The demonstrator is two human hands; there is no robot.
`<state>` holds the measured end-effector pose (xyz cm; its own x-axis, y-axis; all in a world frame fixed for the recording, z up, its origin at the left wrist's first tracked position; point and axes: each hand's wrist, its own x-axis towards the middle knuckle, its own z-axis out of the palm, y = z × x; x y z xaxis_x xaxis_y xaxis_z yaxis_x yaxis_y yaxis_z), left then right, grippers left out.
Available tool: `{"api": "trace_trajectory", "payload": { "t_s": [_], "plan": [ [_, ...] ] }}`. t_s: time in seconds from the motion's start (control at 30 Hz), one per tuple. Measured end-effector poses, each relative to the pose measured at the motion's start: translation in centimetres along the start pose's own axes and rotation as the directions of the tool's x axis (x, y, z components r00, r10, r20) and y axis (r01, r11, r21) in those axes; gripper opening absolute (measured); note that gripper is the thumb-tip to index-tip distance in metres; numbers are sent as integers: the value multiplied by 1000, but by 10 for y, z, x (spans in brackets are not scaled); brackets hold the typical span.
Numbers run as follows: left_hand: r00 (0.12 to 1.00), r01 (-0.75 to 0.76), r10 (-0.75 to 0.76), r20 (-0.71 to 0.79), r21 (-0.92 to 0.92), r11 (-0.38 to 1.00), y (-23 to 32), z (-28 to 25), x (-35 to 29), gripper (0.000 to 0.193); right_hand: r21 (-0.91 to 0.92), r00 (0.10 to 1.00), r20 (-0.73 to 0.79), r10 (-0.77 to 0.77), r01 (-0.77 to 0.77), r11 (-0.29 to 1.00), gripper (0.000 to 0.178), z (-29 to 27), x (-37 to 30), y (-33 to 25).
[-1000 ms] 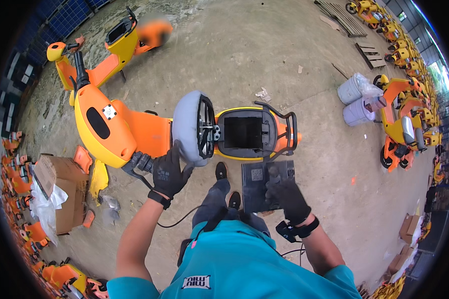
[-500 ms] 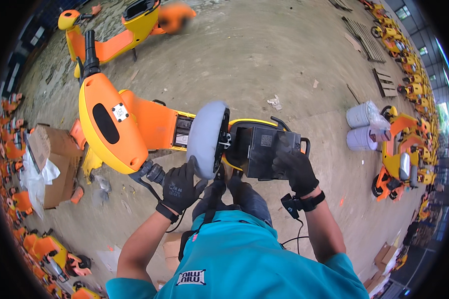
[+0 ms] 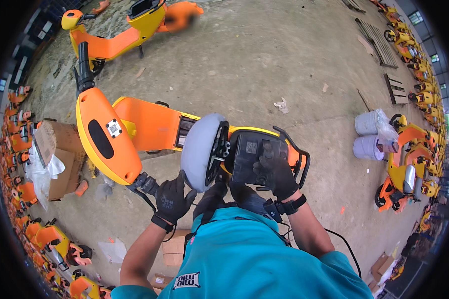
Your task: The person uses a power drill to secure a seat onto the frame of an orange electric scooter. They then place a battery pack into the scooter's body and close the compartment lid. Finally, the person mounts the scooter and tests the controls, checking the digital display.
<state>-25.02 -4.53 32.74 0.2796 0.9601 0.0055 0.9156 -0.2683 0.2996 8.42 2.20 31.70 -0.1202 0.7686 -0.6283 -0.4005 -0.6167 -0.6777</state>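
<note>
Hands touch seat and box seemingly overhanging rim.

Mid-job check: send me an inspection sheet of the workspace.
Surface: concrete floor, with scraps such as crumpled paper.
Job's things: yellow-orange scooter, its grey seat tipped up; black box over the seat bay, how far in unclear.
Clutter: cardboard box with white plastic; two buckets.
Hands: gloved left hand against the seat's near edge; gloved right hand gripping the black box's top.
Cables: black cable beside the right forearm, ends untraceable.
Surroundings: wooden pallets; parked scooters along both sides.
</note>
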Motion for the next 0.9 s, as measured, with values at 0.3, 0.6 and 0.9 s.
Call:
{"api": "trace_trajectory", "payload": {
  "t_s": [0.3, 0.6, 0.9],
  "plan": [
    [996, 21, -26, -88, -68, 997, -2, 6, 1, 63, -105, 986, 44, -163, 167, 980, 19, 3, 48, -6],
    [999, 31, -31, 5, 13, 999, -4, 4, 0, 61, 42, 999, -11, -52, 53, 998, 12, -2, 49, 11],
    [1000, 19, -19, 17, 31, 999, -1, 1, 3, 58, -812, 926, 270, -263, 366, 455, 11, -100, 97, 110]
  ]
}}
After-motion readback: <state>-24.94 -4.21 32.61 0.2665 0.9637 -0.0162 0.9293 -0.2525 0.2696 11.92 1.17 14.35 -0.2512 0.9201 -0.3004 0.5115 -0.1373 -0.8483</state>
